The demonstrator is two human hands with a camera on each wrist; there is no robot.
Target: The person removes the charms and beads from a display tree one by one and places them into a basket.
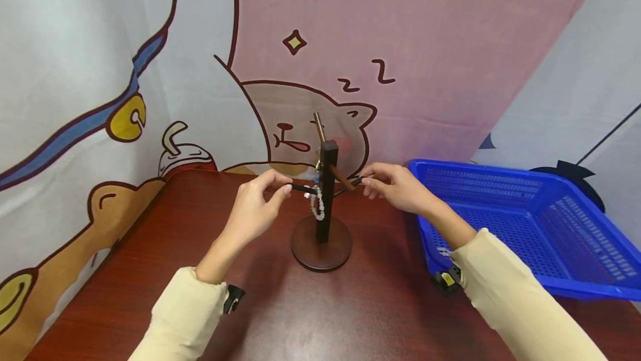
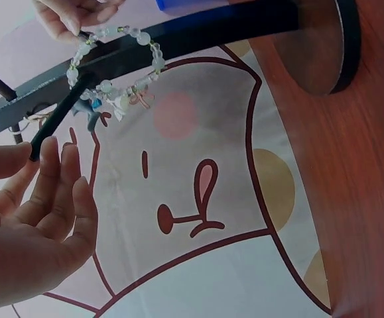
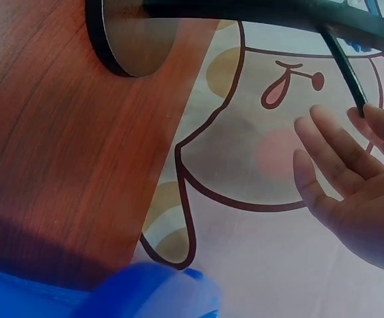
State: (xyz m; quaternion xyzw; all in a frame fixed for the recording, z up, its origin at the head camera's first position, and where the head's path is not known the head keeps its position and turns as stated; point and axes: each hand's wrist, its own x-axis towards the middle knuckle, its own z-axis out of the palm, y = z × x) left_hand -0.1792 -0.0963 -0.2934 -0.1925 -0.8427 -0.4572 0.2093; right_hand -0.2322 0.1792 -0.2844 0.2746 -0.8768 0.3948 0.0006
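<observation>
A dark wooden jewelry stand [image 1: 328,199] with a round base [image 1: 321,247] stands upright on the table, rods sticking out from its post. My left hand [image 1: 257,202] pinches the tip of the lower left rod [image 2: 59,119] between thumb and fingers. A bracelet of clear and pale beads [image 1: 317,205] with small charms hangs on that rod, close to the post. On the other side, my right hand [image 1: 393,187] pinches the end of the opposite rod [image 3: 344,69]. Another piece of jewelry [image 2: 39,118] shows behind, near the upper part of the post.
A blue plastic basket [image 1: 501,177] sits on the right of the table [image 1: 200,294], close to my right forearm, with a small beaded piece [image 1: 443,251] inside its near left corner. A cartoon-printed cloth [image 1: 425,44] hangs behind the table.
</observation>
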